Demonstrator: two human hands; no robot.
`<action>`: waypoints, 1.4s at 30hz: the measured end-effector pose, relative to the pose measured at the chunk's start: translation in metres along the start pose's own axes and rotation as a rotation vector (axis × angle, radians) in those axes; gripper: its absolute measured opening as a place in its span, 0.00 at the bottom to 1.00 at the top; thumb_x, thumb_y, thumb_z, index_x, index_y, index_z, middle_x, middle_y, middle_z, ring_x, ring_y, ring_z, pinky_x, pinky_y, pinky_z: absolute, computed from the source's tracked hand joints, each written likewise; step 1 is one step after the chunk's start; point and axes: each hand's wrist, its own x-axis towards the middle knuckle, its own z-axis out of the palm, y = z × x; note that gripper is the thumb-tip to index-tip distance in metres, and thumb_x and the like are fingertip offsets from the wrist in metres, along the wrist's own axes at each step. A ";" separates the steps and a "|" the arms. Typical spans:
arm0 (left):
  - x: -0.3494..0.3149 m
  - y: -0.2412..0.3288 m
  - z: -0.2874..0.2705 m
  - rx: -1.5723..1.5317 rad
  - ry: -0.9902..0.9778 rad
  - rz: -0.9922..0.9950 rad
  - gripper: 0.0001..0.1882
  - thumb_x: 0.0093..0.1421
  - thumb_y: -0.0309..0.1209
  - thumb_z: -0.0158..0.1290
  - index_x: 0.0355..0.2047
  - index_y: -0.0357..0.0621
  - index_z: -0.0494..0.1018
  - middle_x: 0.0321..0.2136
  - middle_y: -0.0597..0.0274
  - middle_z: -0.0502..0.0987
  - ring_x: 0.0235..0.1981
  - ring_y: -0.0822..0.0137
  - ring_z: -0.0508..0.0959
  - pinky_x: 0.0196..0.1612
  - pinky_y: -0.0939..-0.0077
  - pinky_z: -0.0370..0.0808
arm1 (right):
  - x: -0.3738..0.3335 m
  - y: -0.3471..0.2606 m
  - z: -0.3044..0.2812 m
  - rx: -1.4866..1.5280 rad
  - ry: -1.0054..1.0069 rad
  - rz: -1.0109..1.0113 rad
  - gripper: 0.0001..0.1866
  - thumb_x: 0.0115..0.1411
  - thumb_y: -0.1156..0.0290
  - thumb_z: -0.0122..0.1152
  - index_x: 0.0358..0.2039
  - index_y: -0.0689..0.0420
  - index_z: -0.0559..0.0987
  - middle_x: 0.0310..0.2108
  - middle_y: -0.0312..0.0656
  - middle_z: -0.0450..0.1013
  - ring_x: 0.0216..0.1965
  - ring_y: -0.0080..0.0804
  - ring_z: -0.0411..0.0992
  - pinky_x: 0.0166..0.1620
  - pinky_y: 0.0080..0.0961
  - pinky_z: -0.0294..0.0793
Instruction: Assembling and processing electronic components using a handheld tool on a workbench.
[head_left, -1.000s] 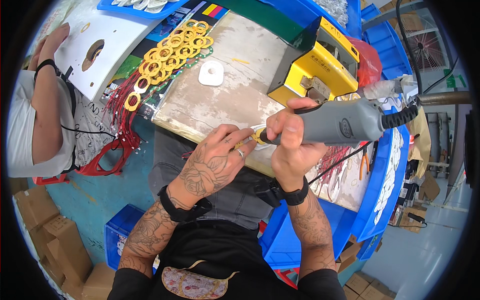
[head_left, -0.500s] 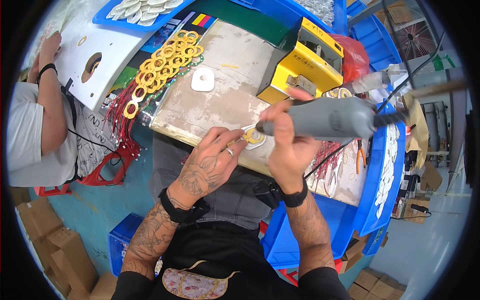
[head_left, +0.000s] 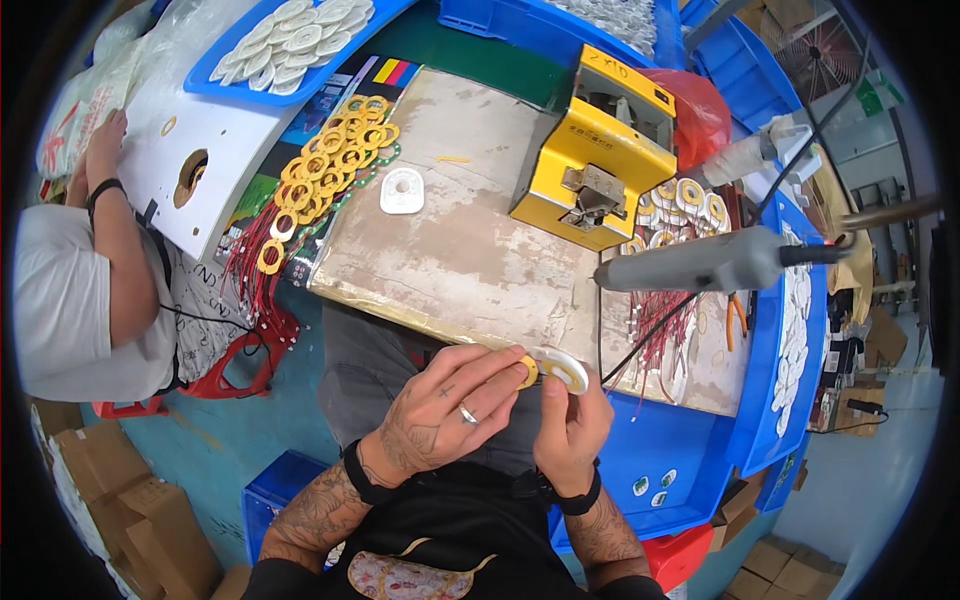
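Just past the near edge of the worktable, my right hand [head_left: 574, 430] pinches a round white plastic housing [head_left: 566, 368], tilted up on its side. My left hand [head_left: 445, 408] has its fingers closed on a yellow ring-shaped piece [head_left: 528, 372], right beside the housing. Whether the two pieces touch, I cannot tell. A grey electric screwdriver [head_left: 690, 264] hangs to the right, above the table and out of my hands. Another white housing [head_left: 402, 190] lies on the worktable [head_left: 440, 250].
Yellow ring pieces [head_left: 318, 168] with red wires are heaped at the left. A yellow screw feeder [head_left: 590, 160] stands at the back right, near several white-and-yellow assemblies [head_left: 690, 196]. A blue tray [head_left: 270, 88] holds white parts. Another person's arm [head_left: 118, 240] is at far left.
My right hand has let go of the screwdriver, which now hangs at the right, and holds the white housing. Both hands have come nearer, lifting the pieces off the table.
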 end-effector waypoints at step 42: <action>0.007 -0.055 -0.040 0.400 -0.042 -0.240 0.15 0.58 0.22 0.64 0.47 0.44 0.81 0.48 0.55 0.79 0.49 0.50 0.78 0.51 0.57 0.78 | 0.117 -0.069 -0.004 0.241 0.170 -0.602 0.50 0.60 0.69 0.75 0.73 0.62 0.53 0.64 0.53 0.61 0.65 0.43 0.65 0.64 0.44 0.71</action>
